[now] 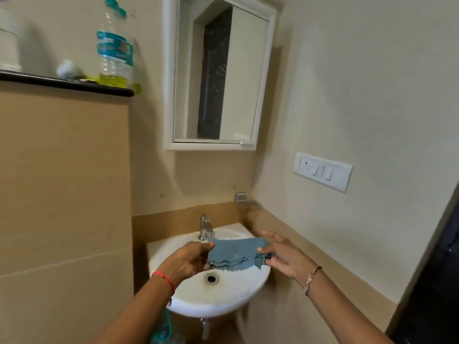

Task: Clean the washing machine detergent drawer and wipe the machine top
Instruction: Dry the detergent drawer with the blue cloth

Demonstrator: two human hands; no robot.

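A folded grey-blue cloth (236,253) with wavy edges hangs stretched between both hands over a small white wall sink (248,281). My left hand (188,259) pinches the cloth's left end with thumb on top. My right hand (280,254) pinches its right end between thumb and fingers, the other fingers spread out. The washing machine and its detergent drawer are not in view.
A chrome tap (205,227) stands at the sink's back, the drain (211,278) below the cloth. Above hangs a mirror cabinet (218,70). A dark ledge (67,83) at the left carries a plastic bottle (115,50). A switch plate (323,171) is on the right wall.
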